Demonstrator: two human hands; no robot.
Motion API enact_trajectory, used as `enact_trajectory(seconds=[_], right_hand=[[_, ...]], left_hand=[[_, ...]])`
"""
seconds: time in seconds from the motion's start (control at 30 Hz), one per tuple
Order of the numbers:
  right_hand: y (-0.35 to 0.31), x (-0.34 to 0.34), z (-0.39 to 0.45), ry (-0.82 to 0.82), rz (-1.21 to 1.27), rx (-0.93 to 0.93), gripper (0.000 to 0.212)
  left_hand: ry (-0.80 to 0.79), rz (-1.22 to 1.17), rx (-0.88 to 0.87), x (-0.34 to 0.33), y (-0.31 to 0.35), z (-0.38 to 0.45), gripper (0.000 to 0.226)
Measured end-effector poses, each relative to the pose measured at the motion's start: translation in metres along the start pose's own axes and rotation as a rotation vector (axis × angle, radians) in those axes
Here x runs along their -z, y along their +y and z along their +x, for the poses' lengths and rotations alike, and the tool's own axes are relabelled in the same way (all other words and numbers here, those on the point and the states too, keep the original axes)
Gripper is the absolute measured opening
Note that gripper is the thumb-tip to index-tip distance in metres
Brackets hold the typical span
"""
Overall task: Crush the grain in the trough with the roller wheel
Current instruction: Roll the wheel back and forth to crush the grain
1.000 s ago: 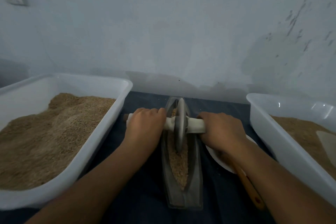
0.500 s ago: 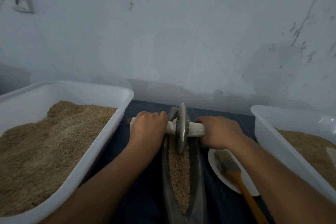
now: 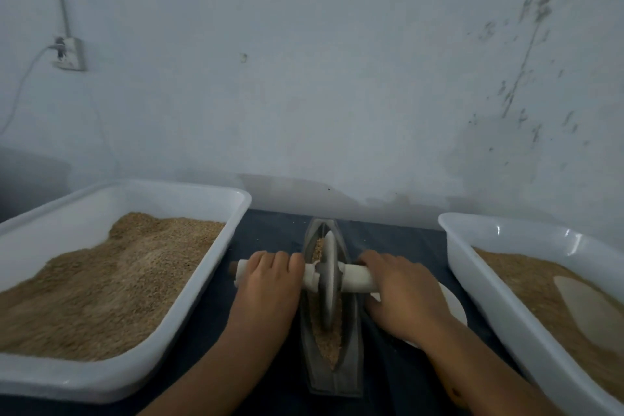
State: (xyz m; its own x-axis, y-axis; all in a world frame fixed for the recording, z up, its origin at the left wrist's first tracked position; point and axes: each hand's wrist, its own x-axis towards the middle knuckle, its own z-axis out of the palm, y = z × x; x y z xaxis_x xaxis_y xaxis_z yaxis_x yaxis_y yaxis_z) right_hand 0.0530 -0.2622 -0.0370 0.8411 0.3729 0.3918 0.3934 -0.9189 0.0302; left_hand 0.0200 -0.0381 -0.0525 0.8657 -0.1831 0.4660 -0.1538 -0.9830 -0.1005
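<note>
A narrow boat-shaped metal trough (image 3: 351,371) lies lengthwise on the dark cloth between two tubs. Tan grain (image 3: 329,344) fills its groove. The grey metal roller wheel (image 3: 328,284) stands upright in the groove near the trough's middle. A pale axle handle (image 3: 358,279) runs through the wheel to both sides. My left hand (image 3: 268,284) grips the left end of the handle. My right hand (image 3: 403,294) grips the right end. Both forearms reach in from the bottom edge.
A large white tub (image 3: 189,307) of tan grain sits at the left. A second white tub (image 3: 472,287) with grain and a pale scoop (image 3: 587,300) sits at the right. A white plate (image 3: 454,306) lies partly under my right hand. The wall stands close behind.
The wheel has rolled from the trough's far end back toward me to about its middle. The camera has tilted up, showing more wall. The brush on the plate is now hidden.
</note>
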Motion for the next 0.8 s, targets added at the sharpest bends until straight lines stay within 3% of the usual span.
enact_trajectory(seconds=[0.3, 0.8], right_hand=[[-0.006, 0.003, -0.037, 0.012, 0.053, -0.035, 0.043], [0.013, -0.013, 0.062, -0.213, -0.067, -0.12, 0.031]], left_hand=[[0.025, 0.03, -0.059, 0.02, 0.01, -0.026, 0.052], [-0.021, 0.021, 0.041, -0.014, -0.012, 0.052, 0.016]])
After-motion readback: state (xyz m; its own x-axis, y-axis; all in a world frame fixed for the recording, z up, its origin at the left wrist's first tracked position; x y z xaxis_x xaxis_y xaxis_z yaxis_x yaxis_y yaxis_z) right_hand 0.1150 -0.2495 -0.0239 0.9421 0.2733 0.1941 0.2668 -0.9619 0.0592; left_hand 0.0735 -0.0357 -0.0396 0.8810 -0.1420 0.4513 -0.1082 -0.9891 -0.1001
